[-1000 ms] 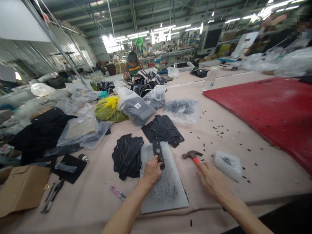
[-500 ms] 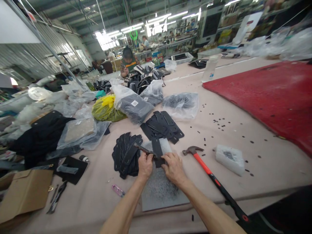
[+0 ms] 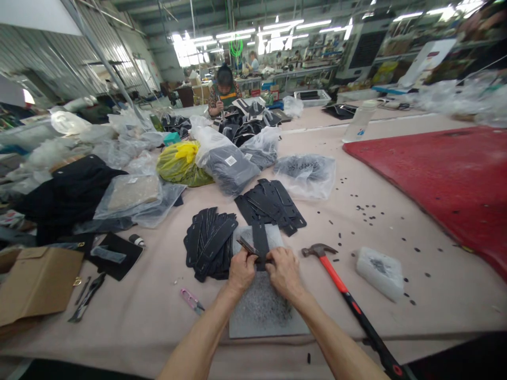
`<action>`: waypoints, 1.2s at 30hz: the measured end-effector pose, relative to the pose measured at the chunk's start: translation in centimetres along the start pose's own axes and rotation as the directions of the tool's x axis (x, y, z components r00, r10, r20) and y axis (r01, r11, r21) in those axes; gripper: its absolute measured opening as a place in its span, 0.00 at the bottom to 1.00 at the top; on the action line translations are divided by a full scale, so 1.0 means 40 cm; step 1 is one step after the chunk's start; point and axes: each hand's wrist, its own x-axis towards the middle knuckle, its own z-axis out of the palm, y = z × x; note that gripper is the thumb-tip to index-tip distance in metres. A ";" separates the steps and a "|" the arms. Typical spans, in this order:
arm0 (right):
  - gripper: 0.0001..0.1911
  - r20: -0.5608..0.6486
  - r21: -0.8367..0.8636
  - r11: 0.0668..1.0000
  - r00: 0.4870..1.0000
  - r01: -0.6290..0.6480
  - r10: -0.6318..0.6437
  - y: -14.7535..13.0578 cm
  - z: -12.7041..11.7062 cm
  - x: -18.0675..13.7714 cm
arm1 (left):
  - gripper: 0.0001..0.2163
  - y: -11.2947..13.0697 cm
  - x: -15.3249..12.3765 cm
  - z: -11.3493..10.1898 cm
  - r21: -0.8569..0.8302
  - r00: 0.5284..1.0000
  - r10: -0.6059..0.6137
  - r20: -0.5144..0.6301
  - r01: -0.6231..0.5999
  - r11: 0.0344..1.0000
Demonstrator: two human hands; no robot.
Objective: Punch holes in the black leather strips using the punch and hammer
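Observation:
My left hand is closed around a short dark metal punch, which lies slanted over a black strip. With pinched fingers my right hand grips the near end of that strip. The strip lies on a grey, scuffed board; the punch's lower end is hidden between my hands. To the left is a fanned pile of black strips, and behind the board is another pile of black pieces. A claw hammer with a red and black handle rests at the right.
A whitish block and small black bits lie right of the hammer. Pink thread snips are near my left forearm. Bagged goods, a red sheet and a bottle stand farther back. Across the table sits another person.
The view has swung slightly, shifting the far scene right. My hands stay on the strip, and the punch has tilted a little more steeply.

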 end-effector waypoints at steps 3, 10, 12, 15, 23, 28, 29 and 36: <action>0.09 -0.004 -0.018 1.000 1.000 0.013 -0.013 0.000 0.001 0.007 | 0.09 -0.001 -0.001 0.000 0.016 1.000 -0.006 0.001 0.006 1.000; 0.08 0.001 -0.003 0.999 0.999 0.049 -0.049 -0.001 0.014 0.025 | 0.10 -0.008 -0.008 0.011 0.111 1.000 0.025 0.016 -0.027 0.993; 0.08 0.019 0.040 0.996 0.997 0.078 -0.079 0.009 0.009 0.019 | 0.10 -0.009 -0.011 0.014 0.156 0.998 0.049 0.032 -0.053 0.986; 0.07 0.043 0.118 0.984 0.990 0.131 -0.137 0.034 -0.004 -0.005 | 0.09 -0.011 -0.013 0.017 0.184 0.998 0.049 0.030 -0.054 0.981; 0.10 -0.035 0.168 0.981 0.995 0.096 -0.091 0.046 -0.003 -0.044 | 0.10 -0.017 -0.010 0.014 0.135 0.999 0.040 0.013 -0.042 0.990; 0.11 -0.089 0.061 0.994 0.992 0.095 -0.089 0.012 0.003 -0.061 | 0.08 -0.007 -0.005 -0.004 -0.044 1.000 0.007 0.014 -0.006 0.999; 0.12 -0.095 0.047 0.993 0.991 0.104 -0.099 0.011 0.004 -0.066 | 0.08 -0.003 -0.006 -0.006 -0.076 1.000 -0.002 0.005 0.003 0.997; 0.14 -0.151 0.184 0.965 0.975 0.189 -0.162 0.045 0.007 -0.080 | 0.09 0.018 -0.009 0.007 -0.123 0.993 0.074 0.094 -0.062 0.990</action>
